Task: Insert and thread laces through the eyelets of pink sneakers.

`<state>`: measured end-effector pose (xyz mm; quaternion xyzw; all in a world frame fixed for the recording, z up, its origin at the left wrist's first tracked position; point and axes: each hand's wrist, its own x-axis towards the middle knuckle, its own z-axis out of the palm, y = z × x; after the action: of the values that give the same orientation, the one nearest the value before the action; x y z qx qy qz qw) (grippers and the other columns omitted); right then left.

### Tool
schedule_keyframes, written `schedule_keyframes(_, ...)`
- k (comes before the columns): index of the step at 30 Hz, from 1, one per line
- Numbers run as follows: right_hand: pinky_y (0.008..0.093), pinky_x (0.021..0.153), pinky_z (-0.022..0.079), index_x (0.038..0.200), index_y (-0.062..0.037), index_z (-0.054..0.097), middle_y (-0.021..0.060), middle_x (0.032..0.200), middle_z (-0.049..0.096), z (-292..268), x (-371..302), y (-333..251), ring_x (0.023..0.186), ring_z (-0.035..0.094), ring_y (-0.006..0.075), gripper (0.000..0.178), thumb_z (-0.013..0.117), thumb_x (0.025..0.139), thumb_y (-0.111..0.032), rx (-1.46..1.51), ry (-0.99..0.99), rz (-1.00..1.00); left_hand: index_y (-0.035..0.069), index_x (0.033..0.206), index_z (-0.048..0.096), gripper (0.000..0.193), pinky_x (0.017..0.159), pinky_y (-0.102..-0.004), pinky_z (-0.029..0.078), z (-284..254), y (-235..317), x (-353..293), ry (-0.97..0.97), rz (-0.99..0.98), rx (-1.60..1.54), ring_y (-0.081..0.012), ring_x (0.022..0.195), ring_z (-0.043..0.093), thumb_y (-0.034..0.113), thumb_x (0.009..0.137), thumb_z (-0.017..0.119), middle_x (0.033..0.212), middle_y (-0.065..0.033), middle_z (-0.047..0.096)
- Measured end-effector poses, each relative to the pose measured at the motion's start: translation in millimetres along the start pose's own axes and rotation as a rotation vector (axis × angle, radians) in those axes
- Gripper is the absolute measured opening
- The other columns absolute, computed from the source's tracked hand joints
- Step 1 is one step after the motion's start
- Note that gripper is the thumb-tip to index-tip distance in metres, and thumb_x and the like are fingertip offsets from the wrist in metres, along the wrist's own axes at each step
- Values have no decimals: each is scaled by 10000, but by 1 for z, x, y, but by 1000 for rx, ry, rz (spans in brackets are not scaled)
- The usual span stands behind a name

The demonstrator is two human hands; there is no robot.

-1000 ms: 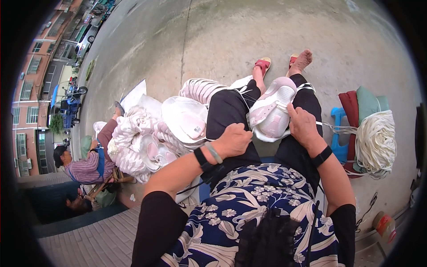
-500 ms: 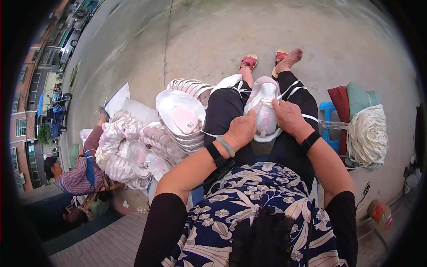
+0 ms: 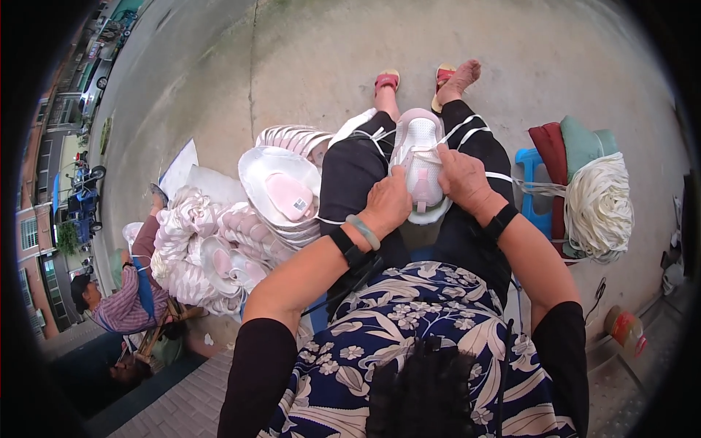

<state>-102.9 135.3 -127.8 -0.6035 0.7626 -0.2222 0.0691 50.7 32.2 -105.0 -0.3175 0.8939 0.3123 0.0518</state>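
A pale pink and white shoe upper point(image 3: 419, 135) rests between my thighs, its toe pointing away from me. A white shoelace point(image 3: 425, 154) crosses its front. My left hand point(image 3: 388, 198) is closed at the left edge of the upper, fingertips pinched together by the lace. On the opposite edge my right hand point(image 3: 465, 179) pinches the lace, its fingertips against the upper. Both palms are turned away, so the fingertips are partly hidden. Loose white laces point(image 3: 467, 130) lie over my right thigh.
Left of my leg stand stacked shoe uppers point(image 3: 280, 191) and a heaped pile of more point(image 3: 193, 212). A bundle of white laces point(image 3: 600, 208) hangs beside a blue stool point(image 3: 533, 191) with red and green cloths point(image 3: 584, 142). Another person point(image 3: 131, 296) sits at far left.
The view has shifted a little, moving the whole scene slightly left and up. My hands have drawn in against the upper's edges, and the lace near my right hand looks less stretched out.
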Motion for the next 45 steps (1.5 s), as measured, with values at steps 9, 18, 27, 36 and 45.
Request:
schedule_keyframes(9, 399, 616, 460, 1025, -13, 452, 144, 763, 560, 6, -1, 1, 709, 577, 328, 420, 616, 678, -184, 336, 31, 239, -79, 909, 399, 222, 750, -514, 432, 25, -11, 13, -53, -58, -113, -467, 795, 563, 70, 758, 464, 789, -325, 568)
schedule_keyframes(18, 357, 596, 466, 953, -23, 540, 118, 748, 572, -3, -2, 5, 663, 580, 273, 270, 623, 749, -180, 417, 98, 227, -62, 864, 374, 208, 703, -532, 411, 18, -10, 2, -5, 10, -121, -480, 740, 537, 25, 703, 474, 736, -316, 549)
schedule_keyframes(27, 397, 637, 417, 727, -113, 632, 84, 757, 540, 10, 40, 52, 762, 564, 256, 84, 554, 728, -142, -79, 38, 66, -60, 900, 377, 200, 632, -528, 453, 16, -12, 2, -16, 61, -18, -460, 641, 566, 52, 753, 452, 661, -300, 558)
schedule_keyframes(36, 389, 720, 366, 786, -146, 667, 53, 871, 570, 20, 58, 59, 896, 533, 210, 125, 555, 744, -183, -273, -347, 114, -53, 875, 392, 173, 571, -506, 467, 8, -3, 4, -51, 92, 108, -430, 589, 578, 65, 764, 452, 614, -277, 561)
schedule_keyframes(45, 406, 761, 347, 855, -145, 643, 40, 903, 579, 18, 50, 68, 952, 513, 203, 147, 549, 742, -150, -231, -348, 46, 7, 769, 461, 97, 529, -465, 460, -5, -2, 1, 37, 269, 183, -380, 564, 570, 85, 735, 507, 601, -196, 565)
